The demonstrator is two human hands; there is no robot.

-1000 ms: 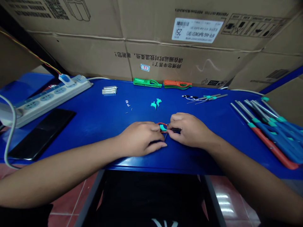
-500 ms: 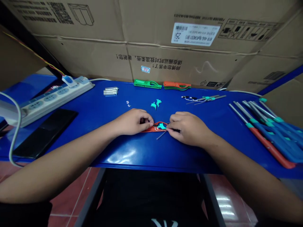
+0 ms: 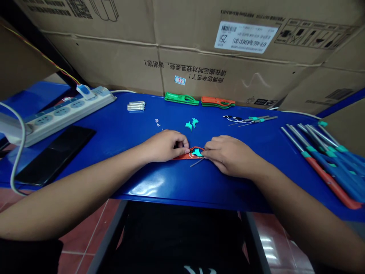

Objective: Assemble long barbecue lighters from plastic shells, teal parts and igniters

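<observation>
Near the front middle of the table lies an orange lighter casing [image 3: 181, 156], one open half-shell with a looped handle. My left hand [image 3: 167, 146] pinches its left part between thumb and forefinger. A teal trigger [image 3: 197, 153] sits within the loop, with a bit of white wire beside it. My right hand [image 3: 234, 155] has its fingertips closed at the casing's right end, close to the trigger; the fingers hide exactly what they grip there. From under them a thin grey metal rod [image 3: 196, 163] sticks out toward the lower left.
Behind my hands lie loose teal triggers [image 3: 188, 125], small white pieces [image 3: 157, 122], clear lighter tanks [image 3: 136, 106], green [image 3: 181, 99] and orange [image 3: 218, 101] casings, and wired rods [image 3: 258, 120]. Assembled lighters [image 3: 332, 179] lie right; a phone [image 3: 55, 155] and power strip [image 3: 68, 111] left.
The camera view has shifted slightly, so the scene sits a little further right. Both hands keep their hold on the casing, with only slight movement of the right fingers at the trigger.
</observation>
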